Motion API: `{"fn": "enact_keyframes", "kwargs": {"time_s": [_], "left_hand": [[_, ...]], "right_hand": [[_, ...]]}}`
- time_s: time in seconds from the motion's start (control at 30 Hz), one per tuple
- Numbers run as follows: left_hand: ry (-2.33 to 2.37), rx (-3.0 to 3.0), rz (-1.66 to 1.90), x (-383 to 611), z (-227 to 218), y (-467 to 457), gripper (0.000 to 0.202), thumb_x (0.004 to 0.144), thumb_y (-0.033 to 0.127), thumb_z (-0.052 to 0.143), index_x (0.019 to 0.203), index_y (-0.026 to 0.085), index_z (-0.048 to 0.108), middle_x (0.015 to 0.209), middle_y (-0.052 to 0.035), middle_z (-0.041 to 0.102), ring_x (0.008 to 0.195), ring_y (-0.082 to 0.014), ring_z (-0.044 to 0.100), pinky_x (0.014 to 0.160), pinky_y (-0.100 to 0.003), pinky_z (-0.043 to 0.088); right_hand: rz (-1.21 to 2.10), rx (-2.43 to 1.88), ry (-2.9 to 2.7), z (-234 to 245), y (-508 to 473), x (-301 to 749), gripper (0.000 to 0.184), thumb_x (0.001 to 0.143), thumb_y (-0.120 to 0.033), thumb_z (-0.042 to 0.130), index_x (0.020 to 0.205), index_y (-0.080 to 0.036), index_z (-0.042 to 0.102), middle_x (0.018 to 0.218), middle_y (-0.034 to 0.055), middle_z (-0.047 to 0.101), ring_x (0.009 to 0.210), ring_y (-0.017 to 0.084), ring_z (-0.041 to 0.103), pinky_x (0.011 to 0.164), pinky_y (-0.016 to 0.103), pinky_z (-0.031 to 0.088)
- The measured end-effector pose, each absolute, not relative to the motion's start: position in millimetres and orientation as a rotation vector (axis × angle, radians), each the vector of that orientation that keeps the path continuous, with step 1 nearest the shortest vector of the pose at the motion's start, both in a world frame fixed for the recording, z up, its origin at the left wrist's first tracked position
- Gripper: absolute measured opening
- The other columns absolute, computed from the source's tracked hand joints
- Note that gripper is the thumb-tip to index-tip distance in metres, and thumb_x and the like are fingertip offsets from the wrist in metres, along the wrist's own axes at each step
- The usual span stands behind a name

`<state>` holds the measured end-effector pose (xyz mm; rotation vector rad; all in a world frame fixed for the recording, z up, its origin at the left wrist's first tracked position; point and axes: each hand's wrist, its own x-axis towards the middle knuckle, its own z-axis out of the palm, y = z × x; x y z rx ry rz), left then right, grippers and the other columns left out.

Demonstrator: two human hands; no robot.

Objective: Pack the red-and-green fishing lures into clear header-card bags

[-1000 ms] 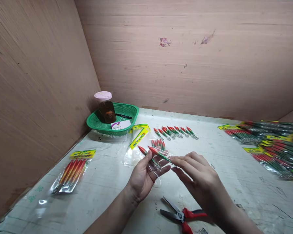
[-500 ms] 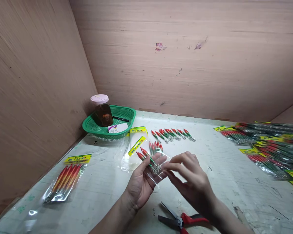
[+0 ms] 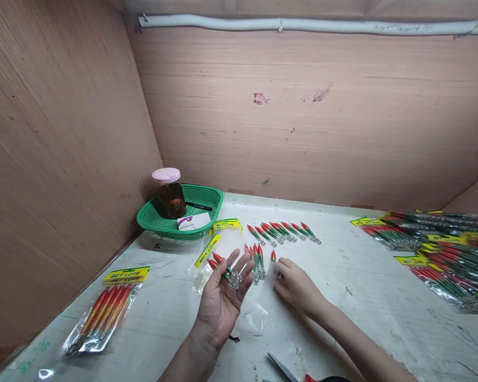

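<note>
My left hand [image 3: 222,302] is turned palm up, its thumb over red-and-green squid jigs [image 3: 219,269]; their hooks bunch on the fingers. At least two tips show. My right hand [image 3: 297,286] has its fingers closed at another squid jig [image 3: 273,256], whose red tip stands out above them. A translucent plastic piece [image 3: 271,278] hangs at the same fingertips, partly in front of that jig. Between the hands lies a small group of squid jigs [image 3: 256,260]. A clear scrap of plastic [image 3: 257,319] rests on the white table [image 3: 342,339] below.
Behind lies a row of squid jigs [image 3: 282,232]. A green basket [image 3: 143,220] holds a jar [image 3: 171,199], pen and card. Labelled empty bags [image 3: 227,228] sit before it. A filled bag [image 3: 103,313] lies left, a pile of packed jigs [image 3: 442,260] right, pliers [image 3: 281,366] in front.
My right hand has left the hooks at my left palm and moved right to a jig beside the small group. My left hand has shifted slightly left, fingers more raised. The view has tipped up.
</note>
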<state>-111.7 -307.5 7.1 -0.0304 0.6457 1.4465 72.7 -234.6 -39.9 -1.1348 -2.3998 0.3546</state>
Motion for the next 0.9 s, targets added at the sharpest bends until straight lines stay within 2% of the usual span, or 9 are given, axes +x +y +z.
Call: {"fn": "enact_keyframes", "kwargs": {"time_s": [0.17, 0.27, 0.33, 0.43, 0.57, 0.67, 0.73, 0.8, 0.9], "left_hand": [[0.671, -0.042, 1.447, -111.2, 3.4, -306.8, 0.033, 0.088, 0.018, 0.051, 0.12, 0.01, 0.055, 0.106, -0.013, 0.07, 0.09, -0.0225, 0.069, 0.067, -0.027, 0.059], [0.676, -0.038, 1.429, -110.6, 2.5, -307.2, 0.033, 0.088, 0.019, 0.051, 0.119, 0.009, 0.056, 0.106, -0.013, 0.07, 0.089, -0.0227, 0.069, 0.067, -0.027, 0.059], [0.67, -0.027, 1.407, -109.8, 2.2, -308.2, 0.033, 0.088, 0.02, 0.052, 0.119, 0.009, 0.056, 0.108, -0.0133, 0.069, 0.091, -0.023, 0.069, 0.069, -0.028, 0.059], [0.639, 0.001, 1.359, -107.3, 1.1, -310.3, 0.035, 0.087, 0.021, 0.053, 0.12, 0.01, 0.056, 0.111, -0.0144, 0.068, 0.095, -0.0243, 0.067, 0.075, -0.03, 0.058], [0.593, 0.038, 1.316, -101.9, -0.8, -312.9, 0.032, 0.087, 0.021, 0.053, 0.116, 0.008, 0.058, 0.106, -0.0156, 0.069, 0.097, -0.0259, 0.067, 0.082, -0.037, 0.056], [0.613, 0.04, 1.318, -98.2, -0.8, -314.0, 0.028, 0.087, 0.019, 0.052, 0.111, 0.007, 0.06, 0.1, -0.0158, 0.071, 0.095, -0.0261, 0.067, 0.084, -0.039, 0.054], [0.618, 0.047, 1.318, -96.6, -0.6, -314.6, 0.028, 0.087, 0.019, 0.053, 0.111, 0.007, 0.06, 0.1, -0.0154, 0.071, 0.094, -0.0258, 0.068, 0.085, -0.039, 0.054], [0.616, 0.051, 1.303, -95.3, -0.8, -315.6, 0.03, 0.087, 0.021, 0.054, 0.113, 0.007, 0.059, 0.102, -0.0159, 0.071, 0.092, -0.0259, 0.068, 0.084, -0.039, 0.054], [0.614, 0.034, 1.274, -94.3, -1.3, -317.2, 0.035, 0.086, 0.022, 0.055, 0.117, 0.006, 0.057, 0.104, -0.0182, 0.07, 0.092, -0.0268, 0.068, 0.081, -0.038, 0.055]], "right_hand": [[0.486, -1.018, -2.28, 19.8, -263.5, 113.3, 0.004, 0.084, -0.02, 0.053, 0.087, -0.021, 0.054, 0.077, 0.0018, 0.058, 0.07, 0.014, 0.056, 0.063, 0.027, 0.049], [0.712, -0.776, -2.307, 59.8, -289.2, 126.2, 0.011, 0.083, -0.024, 0.059, 0.094, -0.023, 0.056, 0.08, 0.0032, 0.061, 0.075, 0.017, 0.059, 0.067, 0.029, 0.052], [0.741, -0.662, -2.456, 74.2, -302.8, 120.3, 0.016, 0.081, -0.02, 0.062, 0.095, -0.025, 0.057, 0.082, 0.003, 0.063, 0.077, 0.017, 0.06, 0.068, 0.029, 0.053], [0.484, -0.634, -2.566, 72.0, -310.5, 96.2, 0.018, 0.079, -0.012, 0.061, 0.091, -0.024, 0.058, 0.081, 0.0021, 0.063, 0.076, 0.015, 0.058, 0.064, 0.025, 0.052], [0.037, -0.654, -2.389, 48.7, -303.1, 68.0, 0.016, 0.082, -0.009, 0.053, 0.094, -0.019, 0.058, 0.077, 0.0031, 0.065, 0.071, 0.015, 0.054, 0.059, 0.027, 0.048], [-0.181, -0.629, -2.314, 37.3, -298.2, 60.8, 0.016, 0.085, -0.007, 0.05, 0.091, -0.017, 0.06, 0.087, 0.0057, 0.068, 0.075, 0.016, 0.054, 0.062, 0.029, 0.045], [-0.273, -0.605, -2.291, 34.2, -298.5, 58.7, 0.017, 0.085, -0.007, 0.05, 0.093, -0.015, 0.062, 0.092, 0.0085, 0.068, 0.079, 0.018, 0.054, 0.066, 0.031, 0.044], [-0.322, -0.606, -2.259, 33.2, -300.6, 56.1, 0.018, 0.085, -0.007, 0.05, 0.095, -0.013, 0.063, 0.084, 0.0088, 0.066, 0.076, 0.018, 0.052, 0.066, 0.031, 0.043], [-0.269, -0.605, -2.223, 33.7, -301.2, 52.8, 0.015, 0.086, -0.007, 0.05, 0.089, -0.014, 0.063, 0.069, 0.0039, 0.061, 0.067, 0.016, 0.048, 0.065, 0.031, 0.041]]}}
